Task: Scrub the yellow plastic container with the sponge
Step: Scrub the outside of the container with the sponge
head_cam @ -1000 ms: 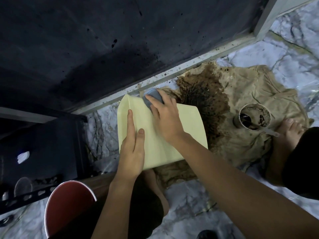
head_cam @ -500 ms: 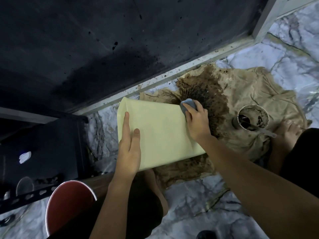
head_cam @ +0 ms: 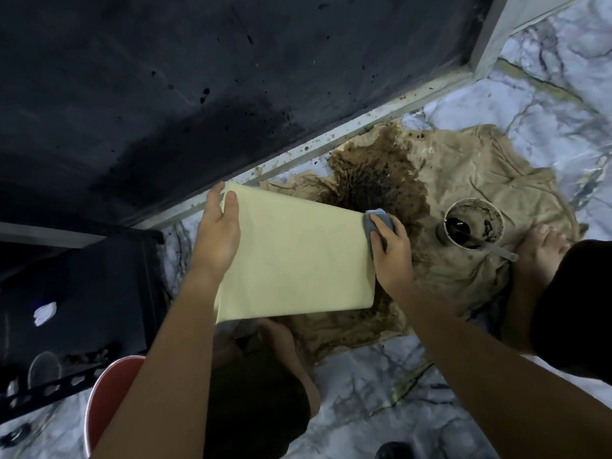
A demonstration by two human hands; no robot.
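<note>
From the head camera, looking down, we see the yellow plastic container (head_cam: pixel 294 256) held above a stained tan cloth (head_cam: pixel 463 180) spread on a marble-patterned floor (head_cam: pixel 381 385). Our left hand (head_cam: pixel 217 231) grips the container's far left corner, fingers wrapped over the edge and thumb lying on the flat yellow face. Our right hand (head_cam: pixel 392 248) curls round a grey sponge (head_cam: pixel 376 220) and presses it against the container's upper right edge.

Beyond the sponge the cloth carries a dark brown, speckled wet patch (head_cam: pixel 381 180). To the right, on the cloth, stands a round cup (head_cam: pixel 473 223) smeared inside with dark residue, a pale handle jutting from it; a bare foot (head_cam: pixel 543 256) rests just beside it. Another foot (head_cam: pixel 281 336) shows under the container's near edge. A dark wall panel (head_cam: pixel 165 94) fills the upper left, edged by a pale, spattered sill (head_cam: pixel 331 140). A black crate (head_cam: pixel 76 293) sits at left, and a red rim (head_cam: pixel 109 395) shows near the bottom.

The container's face is smooth, matte and pale yellow, a flat trapezoid with rounded corners; the cloth is wrinkled and soft.
</note>
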